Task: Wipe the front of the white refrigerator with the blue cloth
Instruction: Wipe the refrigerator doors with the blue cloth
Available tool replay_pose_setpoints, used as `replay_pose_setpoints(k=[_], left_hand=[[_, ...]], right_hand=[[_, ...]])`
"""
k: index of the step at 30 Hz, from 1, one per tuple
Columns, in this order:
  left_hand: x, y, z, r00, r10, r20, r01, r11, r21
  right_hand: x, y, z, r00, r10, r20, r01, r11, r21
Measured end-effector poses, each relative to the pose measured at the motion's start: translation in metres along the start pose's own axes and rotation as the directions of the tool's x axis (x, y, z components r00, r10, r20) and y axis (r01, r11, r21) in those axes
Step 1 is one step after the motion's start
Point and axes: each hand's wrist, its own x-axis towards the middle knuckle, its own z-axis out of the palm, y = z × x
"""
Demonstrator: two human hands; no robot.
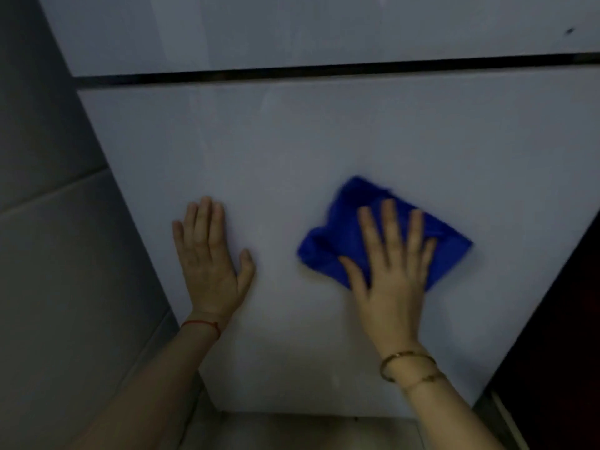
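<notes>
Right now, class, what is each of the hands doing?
Left hand: open, flat on the white refrigerator door.
Right hand: open, pressing the crumpled blue cloth against it.

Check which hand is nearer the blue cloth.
Right. The right hand lies flat on the blue cloth, pressing it against the refrigerator door. The left hand rests bare on the door, apart from the cloth, to its left.
</notes>
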Motion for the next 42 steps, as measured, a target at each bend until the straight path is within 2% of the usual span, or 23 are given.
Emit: replay_pose_setpoints(k=[4, 6, 7, 9, 11, 12, 13, 15, 17, 18, 19, 20, 22, 24, 26, 29, 31, 33, 34, 35, 37, 39, 42], left_hand=[[0.000, 0.000, 0.001, 1.000, 0.017, -0.006, -0.017, 1.000, 0.009], [0.000, 0.000, 0.001, 1.000, 0.012, -0.004, -0.012, 1.000, 0.004], [0.000, 0.000, 0.001, 1.000, 0.006, 0.000, -0.006, 1.000, 0.002], [0.000, 0.000, 0.002, 1.000, 0.002, 0.003, -0.002, 1.000, -0.008], [0.000, -0.001, 0.002, 1.000, 0.017, -0.004, -0.017, 1.000, -0.015], [-0.001, -0.001, 0.002, 1.000, 0.022, -0.006, -0.022, 1.000, -0.019], [-0.001, -0.001, 0.003, 1.000, 0.021, -0.004, -0.022, 1.000, -0.020], [-0.001, -0.002, 0.003, 1.000, 0.011, 0.011, -0.011, 1.000, -0.014], [-0.001, -0.002, 0.004, 1.000, 0.016, 0.010, -0.016, 1.000, -0.001], [-0.001, -0.003, 0.004, 1.000, 0.021, 0.008, -0.021, 1.000, 0.003], [-0.001, -0.003, 0.004, 1.000, 0.022, 0.007, -0.022, 1.000, 0.001], [-0.001, -0.002, 0.004, 1.000, 0.022, 0.006, -0.022, 1.000, -0.005], [-0.001, -0.002, 0.003, 1.000, 0.018, 0.005, -0.018, 1.000, -0.017], [0.000, -0.002, 0.002, 1.000, 0.012, 0.011, -0.011, 1.000, -0.020], [0.000, -0.002, 0.001, 1.000, 0.008, 0.014, -0.007, 1.000, -0.018], [0.000, 0.000, -0.001, 1.000, -0.001, 0.017, 0.002, 1.000, -0.022], [0.001, 0.000, -0.001, 1.000, -0.002, 0.018, 0.002, 1.000, -0.013], [0.001, 0.000, -0.001, 1.000, 0.000, 0.020, 0.000, 1.000, -0.009], [0.000, -0.001, -0.001, 1.000, 0.004, 0.019, -0.003, 1.000, -0.012], [0.000, -0.001, -0.001, 1.000, 0.006, 0.017, -0.005, 1.000, -0.019], [0.000, -0.001, -0.001, 1.000, 0.004, 0.011, -0.003, 1.000, -0.029], [-0.001, -0.001, 0.000, 1.000, 0.006, 0.002, -0.006, 0.999, -0.034], [-0.001, -0.001, -0.001, 1.000, 0.017, -0.007, -0.017, 0.999, -0.029]], right_hand=[[0.058, 0.007, -0.026, 0.962, 0.213, -0.170, -0.198, 0.975, 0.100], [0.090, -0.016, -0.030, 0.957, 0.192, -0.218, -0.178, 0.980, 0.084], [0.098, -0.031, -0.029, 0.970, 0.121, -0.211, -0.112, 0.992, 0.053], [0.095, -0.059, -0.021, 0.984, -0.121, -0.129, 0.123, 0.992, 0.002], [0.075, -0.071, -0.010, 0.943, -0.332, -0.020, 0.331, 0.943, -0.035], [0.067, -0.068, -0.007, 0.932, -0.363, 0.006, 0.363, 0.931, -0.047], [0.064, -0.061, -0.007, 0.943, -0.334, 0.004, 0.334, 0.942, -0.045], [0.066, -0.045, -0.014, 0.992, -0.114, -0.062, 0.114, 0.993, 0.011], [0.078, -0.035, -0.024, 0.974, 0.173, -0.147, -0.156, 0.981, 0.119], [0.084, -0.037, -0.027, 0.949, 0.260, -0.181, -0.231, 0.959, 0.164], [0.089, -0.042, -0.028, 0.937, 0.286, -0.202, -0.254, 0.952, 0.174], [0.091, -0.049, -0.026, 0.946, 0.253, -0.201, -0.226, 0.963, 0.147], [0.083, -0.063, -0.018, 0.987, 0.068, -0.144, -0.058, 0.996, 0.072], [0.060, -0.063, -0.006, 0.992, -0.106, -0.067, 0.109, 0.993, 0.046], [0.031, -0.047, 0.003, 0.990, -0.141, -0.017, 0.141, 0.990, 0.031], [0.002, -0.012, 0.002, 0.996, 0.077, -0.034, -0.075, 0.995, 0.059], [0.006, 0.002, -0.001, 0.949, 0.293, -0.116, -0.272, 0.947, 0.170], [0.015, -0.005, 0.000, 0.891, 0.425, -0.160, -0.380, 0.891, 0.248], [0.015, -0.013, 0.004, 0.899, 0.410, -0.153, -0.371, 0.900, 0.230], [0.008, -0.023, 0.009, 0.933, 0.336, -0.128, -0.311, 0.933, 0.180], [-0.023, -0.039, 0.026, 0.994, 0.112, -0.017, -0.111, 0.991, 0.070], [-0.063, -0.042, 0.044, 0.996, -0.029, 0.089, 0.029, 1.000, 0.001], [-0.098, -0.023, 0.053, 0.991, -0.028, 0.135, 0.034, 0.998, -0.048]])
